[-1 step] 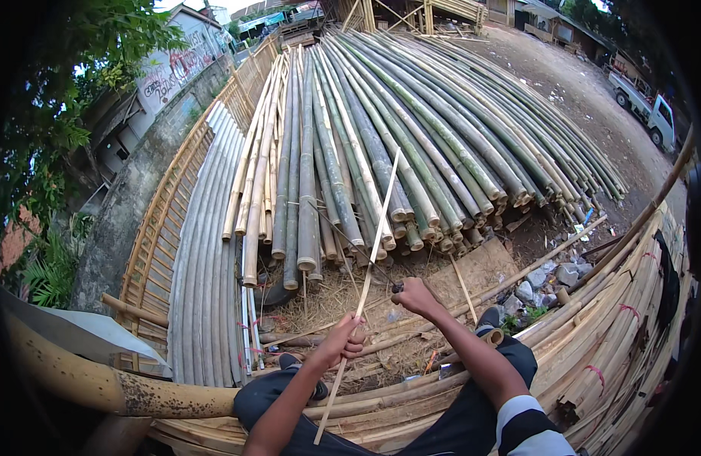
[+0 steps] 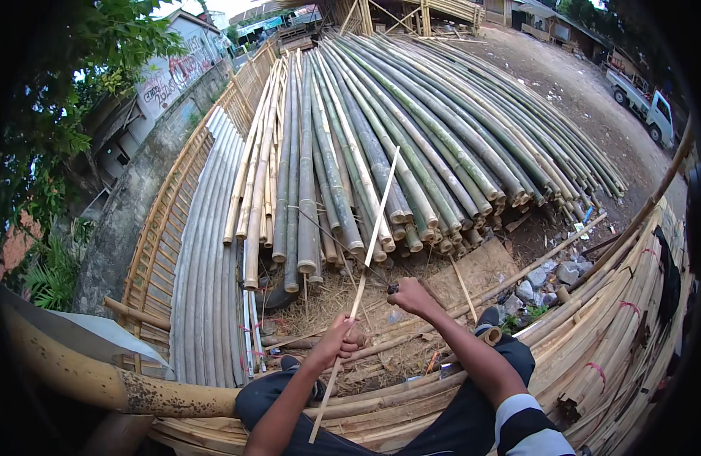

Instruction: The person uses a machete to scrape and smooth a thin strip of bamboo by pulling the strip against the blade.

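Observation:
My left hand (image 2: 339, 342) is closed around a long thin pale bamboo strip (image 2: 373, 228). The strip slants from beside my lap up and away over the pole ends. My right hand (image 2: 413, 296) is slightly further out, to the right of the strip, gripping a small dark-handled tool (image 2: 392, 288) against it. The tool's blade is too small to make out. I am sitting with dark trousers (image 2: 457, 418) and a striped sleeve in view, above a straw-littered patch of ground (image 2: 328, 304).
A big stack of long green and tan bamboo poles (image 2: 381, 129) lies ahead. Grey poles (image 2: 206, 251) and a bamboo fence (image 2: 157, 243) are on the left. Tied bundles of split bamboo (image 2: 616, 327) curve along the right. A thick pole (image 2: 100, 380) crosses lower left. A small truck (image 2: 643, 102) is far right.

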`<action>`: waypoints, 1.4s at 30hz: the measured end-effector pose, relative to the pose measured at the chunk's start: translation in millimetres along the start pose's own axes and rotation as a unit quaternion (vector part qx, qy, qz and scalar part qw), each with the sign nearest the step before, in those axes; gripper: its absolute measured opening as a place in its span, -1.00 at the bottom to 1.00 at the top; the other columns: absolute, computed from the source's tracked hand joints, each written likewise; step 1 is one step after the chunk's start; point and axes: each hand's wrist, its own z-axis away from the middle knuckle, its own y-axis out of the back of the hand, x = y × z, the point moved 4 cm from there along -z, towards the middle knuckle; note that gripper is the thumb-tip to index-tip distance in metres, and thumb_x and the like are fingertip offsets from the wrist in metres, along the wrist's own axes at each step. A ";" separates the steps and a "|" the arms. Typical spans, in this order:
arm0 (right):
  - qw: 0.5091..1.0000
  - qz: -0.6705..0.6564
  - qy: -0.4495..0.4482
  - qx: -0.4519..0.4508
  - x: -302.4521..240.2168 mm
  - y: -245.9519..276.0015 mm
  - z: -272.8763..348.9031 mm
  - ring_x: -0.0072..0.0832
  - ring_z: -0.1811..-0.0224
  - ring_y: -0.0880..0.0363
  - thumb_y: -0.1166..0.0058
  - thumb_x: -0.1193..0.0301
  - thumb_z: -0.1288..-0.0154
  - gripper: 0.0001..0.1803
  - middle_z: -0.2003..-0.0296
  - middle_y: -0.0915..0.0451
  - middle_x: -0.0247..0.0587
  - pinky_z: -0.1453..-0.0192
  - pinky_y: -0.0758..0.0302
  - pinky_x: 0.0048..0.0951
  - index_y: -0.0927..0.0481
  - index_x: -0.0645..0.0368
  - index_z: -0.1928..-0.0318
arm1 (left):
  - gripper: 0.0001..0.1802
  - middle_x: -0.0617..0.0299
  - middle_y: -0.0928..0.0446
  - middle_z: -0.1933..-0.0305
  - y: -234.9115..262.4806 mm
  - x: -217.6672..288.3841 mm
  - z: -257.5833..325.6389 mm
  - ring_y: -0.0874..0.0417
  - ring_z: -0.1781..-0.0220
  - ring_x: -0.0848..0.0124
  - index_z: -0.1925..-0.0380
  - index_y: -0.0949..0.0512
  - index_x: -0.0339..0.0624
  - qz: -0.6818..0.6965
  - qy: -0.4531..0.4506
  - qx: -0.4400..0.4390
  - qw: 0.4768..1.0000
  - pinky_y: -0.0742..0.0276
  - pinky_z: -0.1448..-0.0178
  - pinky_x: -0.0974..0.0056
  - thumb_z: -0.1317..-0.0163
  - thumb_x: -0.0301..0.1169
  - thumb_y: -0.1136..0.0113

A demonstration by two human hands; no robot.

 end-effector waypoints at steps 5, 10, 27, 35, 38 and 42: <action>0.992 0.104 0.067 -0.012 -51.4 -12.2 41.1 0.09 0.42 -0.56 -0.08 0.27 0.11 -0.65 0.55 -0.55 0.20 0.26 -0.49 -0.10 -0.54 0.39 0.50 | -0.78 0.46 -0.09 0.58 12.8 -39.0 89.8 0.03 0.70 0.70 -0.02 -0.28 -0.04 0.017 -0.051 0.056 0.997 0.13 0.67 0.56 -0.51 -0.25 0.28; 0.980 0.129 0.105 -0.110 -25.8 -53.0 66.5 0.11 0.33 -0.59 -0.09 0.26 0.12 -0.65 0.50 -0.56 0.23 0.19 -0.51 -0.05 -0.56 0.35 0.45 | -0.69 0.51 0.02 0.70 5.2 -129.7 150.4 0.06 0.77 0.70 0.29 -0.36 -0.09 0.064 -0.053 0.168 0.982 0.16 0.72 0.50 -0.49 -0.13 0.22; 0.973 0.179 -0.042 -0.142 68.3 -127.7 174.1 0.13 0.44 -0.58 0.01 0.34 0.18 -0.68 0.55 -0.53 0.33 0.27 -0.52 -0.05 -0.51 0.46 0.58 | -0.64 0.56 0.06 0.69 -40.7 -261.7 164.2 0.13 0.77 0.71 0.49 -0.24 0.08 0.325 0.054 0.109 0.938 0.25 0.73 0.52 -0.47 -0.04 0.20; 0.949 0.205 0.102 -0.218 27.5 -131.5 226.7 0.14 0.33 -0.56 0.00 0.39 0.13 -0.79 0.50 -0.54 0.25 0.15 -0.49 0.00 -0.54 0.30 0.52 | -0.64 0.56 0.04 0.69 -51.7 -245.3 146.6 0.10 0.76 0.71 0.49 -0.24 0.08 0.349 0.018 0.067 0.934 0.24 0.72 0.52 -0.46 -0.03 0.17; 0.959 0.196 0.075 -0.191 36.1 -127.2 218.1 0.11 0.33 -0.58 0.01 0.40 0.13 -0.79 0.50 -0.55 0.25 0.15 -0.50 -0.02 -0.58 0.30 0.52 | -0.64 0.56 0.04 0.68 -55.5 -248.4 155.6 0.11 0.76 0.71 0.49 -0.24 0.09 0.312 0.031 0.102 0.944 0.25 0.73 0.52 -0.46 -0.03 0.18; 0.964 0.217 0.022 -0.153 53.8 -116.2 181.5 0.13 0.43 -0.56 0.01 0.38 0.14 -0.74 0.58 -0.50 0.30 0.27 -0.51 -0.05 -0.52 0.40 0.60 | -0.65 0.55 0.06 0.68 -42.2 -255.5 155.0 0.12 0.77 0.71 0.49 -0.25 0.09 0.359 0.046 0.079 0.929 0.25 0.74 0.53 -0.46 -0.04 0.17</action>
